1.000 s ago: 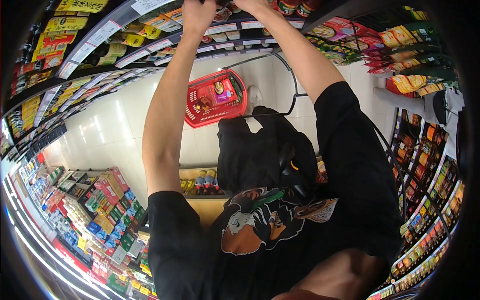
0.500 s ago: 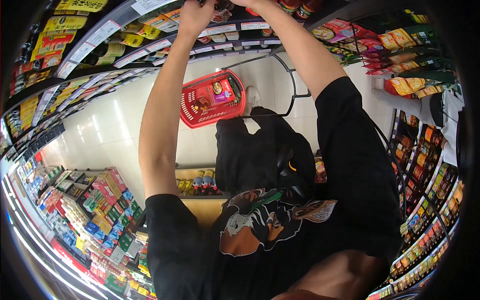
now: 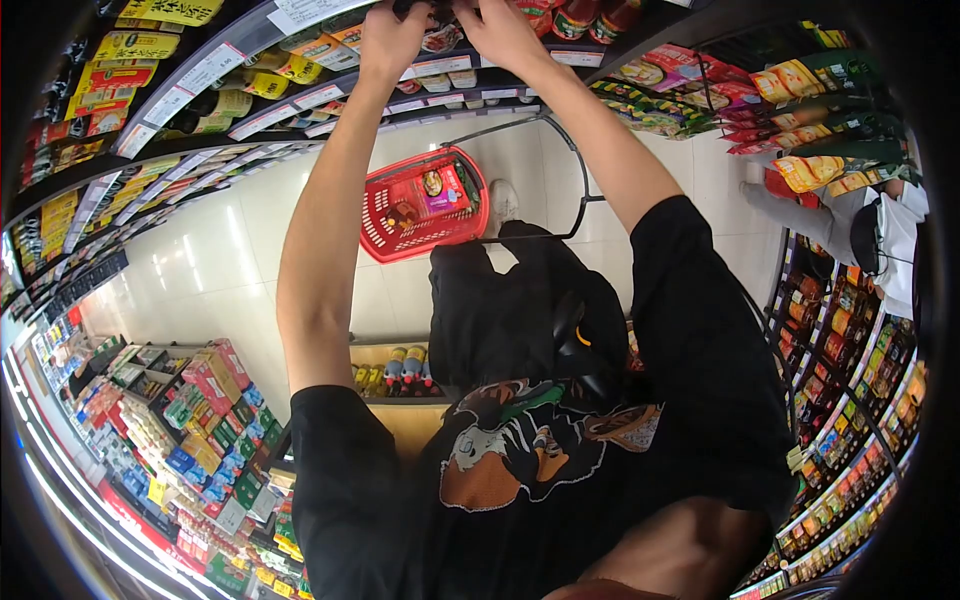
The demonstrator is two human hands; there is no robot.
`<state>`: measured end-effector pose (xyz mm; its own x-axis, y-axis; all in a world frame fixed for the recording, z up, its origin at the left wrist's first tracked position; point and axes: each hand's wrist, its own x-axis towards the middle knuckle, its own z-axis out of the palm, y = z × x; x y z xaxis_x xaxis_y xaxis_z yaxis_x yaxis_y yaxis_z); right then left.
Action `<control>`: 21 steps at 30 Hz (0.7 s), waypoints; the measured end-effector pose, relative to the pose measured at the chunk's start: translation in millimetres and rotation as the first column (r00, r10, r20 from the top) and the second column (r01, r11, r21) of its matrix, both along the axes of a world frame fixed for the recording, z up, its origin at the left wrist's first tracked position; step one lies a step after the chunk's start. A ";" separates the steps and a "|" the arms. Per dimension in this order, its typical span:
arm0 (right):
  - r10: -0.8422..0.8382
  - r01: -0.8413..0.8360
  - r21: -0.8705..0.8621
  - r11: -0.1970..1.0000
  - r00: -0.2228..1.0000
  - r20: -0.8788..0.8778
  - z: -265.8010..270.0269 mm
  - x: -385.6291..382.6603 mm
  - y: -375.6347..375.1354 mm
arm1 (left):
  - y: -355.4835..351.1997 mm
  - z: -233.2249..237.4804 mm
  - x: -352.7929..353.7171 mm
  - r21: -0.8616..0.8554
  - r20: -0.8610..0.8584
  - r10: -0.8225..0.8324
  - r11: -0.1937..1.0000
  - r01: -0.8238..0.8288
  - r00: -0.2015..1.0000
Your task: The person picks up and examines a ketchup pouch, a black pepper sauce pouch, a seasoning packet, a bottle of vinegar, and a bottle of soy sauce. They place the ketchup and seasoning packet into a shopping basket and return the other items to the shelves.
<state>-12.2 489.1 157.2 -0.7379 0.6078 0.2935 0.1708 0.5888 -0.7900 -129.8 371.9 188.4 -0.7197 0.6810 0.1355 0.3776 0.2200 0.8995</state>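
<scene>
Reaching to twelve o'clock, the left hand (image 3: 393, 42) and right hand (image 3: 497, 36) sat curled by shelf goods (image 3: 442, 38), whether pinching any I couldn't tell; handling seemed underway, next wanting a sure hold

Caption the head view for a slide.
Left hand and right hand at a stocked shelf, with a red basket on the floor.

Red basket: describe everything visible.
The red basket looks like plastic: rounded corners, slotted walls, open top. It stands upright on the pale tiled floor by a light shoe, with a black handle looping out on that side. Inside, a red-and-purple package and a dark brown item show. Its underside is hidden. Neither the left hand nor the right hand touches it.
</scene>
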 end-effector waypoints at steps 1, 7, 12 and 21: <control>0.002 -0.002 0.001 1.000 1.000 -0.001 -0.4 5.4 -3.9 | 1.4 -4.7 -1.2 0.001 -0.001 0.002 1.000 -0.002 1.000; -0.007 0.010 0.032 0.999 0.994 -0.108 -12.3 18.5 -20.9 | 12.4 -21.3 -10.6 0.099 0.068 -0.042 0.995 0.035 0.997; -0.069 0.074 0.038 0.997 0.990 -0.126 -31.0 19.7 -21.8 | 25.9 -29.0 -14.4 0.284 0.403 -0.172 0.957 0.056 0.899; 0.047 -0.034 -0.160 0.987 0.996 0.079 -46.5 17.6 -13.5 | 18.8 -5.5 -11.0 0.028 0.033 -0.113 0.993 0.112 0.993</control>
<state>5.4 475.7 110.7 -0.7803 0.6110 0.1331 0.2177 0.4649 -0.8582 -140.8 390.7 182.8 -0.6429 0.7546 0.1312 0.3674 0.1536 0.9173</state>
